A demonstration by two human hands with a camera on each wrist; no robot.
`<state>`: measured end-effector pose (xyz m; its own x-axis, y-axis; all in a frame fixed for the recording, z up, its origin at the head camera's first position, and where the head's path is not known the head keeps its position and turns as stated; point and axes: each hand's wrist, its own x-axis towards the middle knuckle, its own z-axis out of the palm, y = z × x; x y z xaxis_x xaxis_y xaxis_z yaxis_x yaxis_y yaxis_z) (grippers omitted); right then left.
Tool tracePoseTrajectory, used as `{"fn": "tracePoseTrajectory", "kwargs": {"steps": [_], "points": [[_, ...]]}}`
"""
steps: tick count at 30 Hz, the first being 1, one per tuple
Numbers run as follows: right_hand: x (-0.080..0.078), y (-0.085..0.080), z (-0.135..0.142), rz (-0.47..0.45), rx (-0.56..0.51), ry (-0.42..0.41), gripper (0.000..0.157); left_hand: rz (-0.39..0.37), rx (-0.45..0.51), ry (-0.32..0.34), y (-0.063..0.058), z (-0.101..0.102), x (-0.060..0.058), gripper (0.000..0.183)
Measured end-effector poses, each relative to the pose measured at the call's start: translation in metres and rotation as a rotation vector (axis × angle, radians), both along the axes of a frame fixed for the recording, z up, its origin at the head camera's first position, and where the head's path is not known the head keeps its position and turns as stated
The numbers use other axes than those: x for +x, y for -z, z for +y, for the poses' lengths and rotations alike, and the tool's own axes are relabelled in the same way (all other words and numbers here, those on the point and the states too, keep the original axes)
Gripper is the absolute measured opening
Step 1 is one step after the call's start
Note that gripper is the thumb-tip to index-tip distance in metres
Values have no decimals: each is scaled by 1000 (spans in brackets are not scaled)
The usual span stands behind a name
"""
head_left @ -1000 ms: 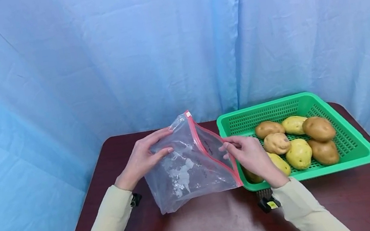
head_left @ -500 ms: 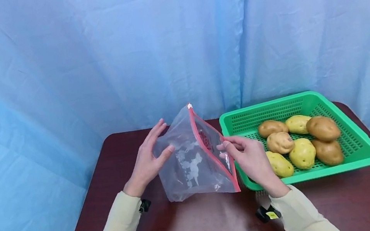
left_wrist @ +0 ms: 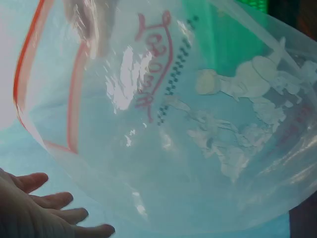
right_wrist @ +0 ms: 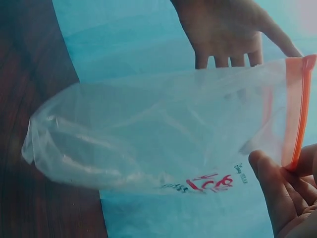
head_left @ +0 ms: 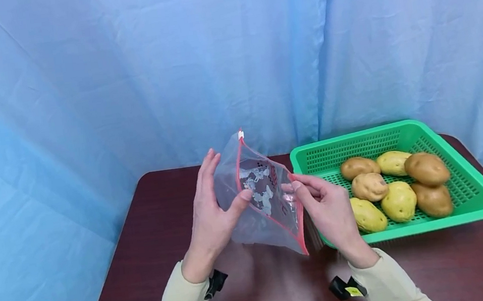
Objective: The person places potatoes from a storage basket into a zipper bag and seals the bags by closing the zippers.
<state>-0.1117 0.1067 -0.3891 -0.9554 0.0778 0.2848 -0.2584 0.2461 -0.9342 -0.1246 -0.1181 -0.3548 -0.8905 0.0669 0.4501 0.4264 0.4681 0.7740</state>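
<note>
A clear zip bag [head_left: 257,232] with red edging is held up over the table, its mouth gaping toward the right. Printed white figures and red lettering show on its plastic. My right hand [head_left: 328,205] pinches the red rim near the middle of one side, as the right wrist view also shows. On the other side, my left hand [head_left: 210,208] has its fingers extended along the bag's outside, with the thumb tip at the opposite rim. In the left wrist view the spread fingers [left_wrist: 54,200] lie beside the bag. A white slider [head_left: 241,134] sits at the mouth's upper corner.
A green plastic basket [head_left: 439,226] stands to the right on the dark red-brown table [head_left: 151,233], close beside my right hand. Several brown and yellow potatoes [head_left: 398,201] lie in it. A blue curtain [head_left: 211,63] hangs behind the table.
My left hand has moved right and its thumb has come from the bag's side to the rim. The bag's mouth has spread wider and turned toward me. The right hand keeps its pinch.
</note>
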Motion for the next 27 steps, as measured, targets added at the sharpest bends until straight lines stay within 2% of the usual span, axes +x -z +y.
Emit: {"fn": "tracePoseTrajectory", "kwargs": {"steps": [4,10,15,18,24,27], "points": [[2,0,-4,20,-32,17,30,-26,-32,-36,0,7,7,95],[5,2,-5,39,-63,22,31,-65,-60,-102,8,6,16,95],[5,5,-1,61,-57,54,30,-65,-15,-168,18,2,23,83],[6,7,3,60,-35,76,31,-78,69,-179,23,3,25,64],[9,14,9,37,-57,55,32,-115,382,-42,31,5,21,30],[8,16,8,18,-30,38,30,-121,466,-21,31,3,18,21]]}}
